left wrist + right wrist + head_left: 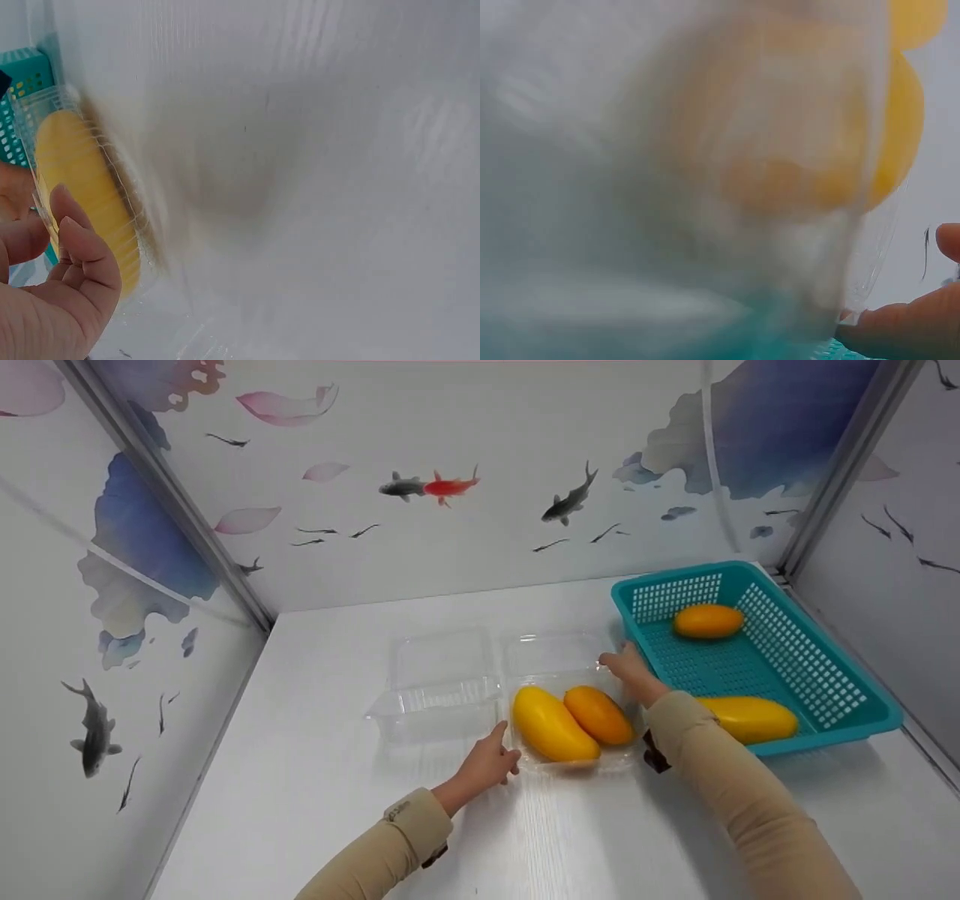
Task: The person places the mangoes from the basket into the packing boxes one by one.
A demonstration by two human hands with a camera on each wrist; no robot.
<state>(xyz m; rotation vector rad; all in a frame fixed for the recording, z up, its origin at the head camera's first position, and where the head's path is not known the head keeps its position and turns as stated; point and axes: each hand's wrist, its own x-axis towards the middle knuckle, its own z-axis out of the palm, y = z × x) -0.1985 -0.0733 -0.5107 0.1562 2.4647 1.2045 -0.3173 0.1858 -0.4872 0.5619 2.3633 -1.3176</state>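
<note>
A clear plastic clamshell box [577, 761] stands with its lid [559, 649] folded back, away from the person. Inside lie a large yellow mango [551, 724] and a smaller orange mango [598, 715], side by side. My left hand [484, 761] is at the box's front left corner; in the left wrist view its curled fingers [86, 244] and thumb meet at the rim. At the right side, near the hinge, is my right hand [636, 669]. One fingertip [870, 330] touches the clear plastic edge in the right wrist view, while another finger stays apart.
Left of the filled box stands a second open clamshell box [435, 727]. A teal basket [817, 652] at the right holds an orange mango [709, 621] and a yellow mango [754, 718], partly hidden by the right sleeve. Printed panels [465, 562] enclose the white table [315, 690].
</note>
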